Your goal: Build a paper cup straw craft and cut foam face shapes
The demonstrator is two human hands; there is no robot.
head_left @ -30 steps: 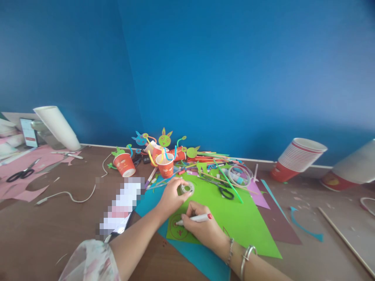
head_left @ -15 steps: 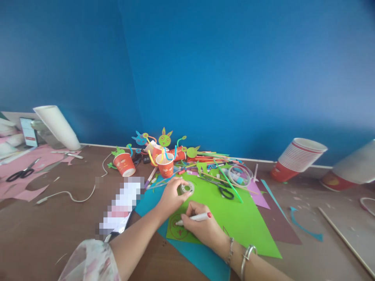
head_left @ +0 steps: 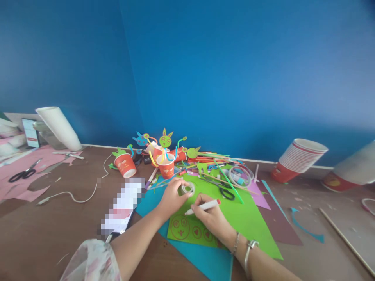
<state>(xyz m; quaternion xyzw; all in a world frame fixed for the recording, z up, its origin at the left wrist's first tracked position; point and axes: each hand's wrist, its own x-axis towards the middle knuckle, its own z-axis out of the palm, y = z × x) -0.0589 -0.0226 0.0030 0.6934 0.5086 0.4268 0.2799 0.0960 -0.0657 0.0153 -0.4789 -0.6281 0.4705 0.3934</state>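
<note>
My right hand [head_left: 211, 214] grips a white marker with a red end [head_left: 206, 205], its tip just beside a round face drawn in red. That face and smaller circles with hearts are on a green sheet of paper [head_left: 243, 226], which lies over a blue sheet [head_left: 202, 255]. Fingers and thumb of my left hand [head_left: 175, 198] close around a small roll of clear tape [head_left: 188, 189] on the green sheet. Black-handled scissors [head_left: 226, 192] lie to the right of the roll, near a green straw [head_left: 231, 185].
Decorated red paper cups [head_left: 165, 166] stand behind the sheets, near a pile of straws [head_left: 211, 156]. A phone [head_left: 123, 207] lies to the left. Stacked paper cups [head_left: 299, 160] lean at the right. Pink paper with other scissors [head_left: 23, 174] is at far left.
My right hand has moved the marker up and to the right, off the drawn face. More of the red face and the heart circles now show. My left hand stays at the tape.
</note>
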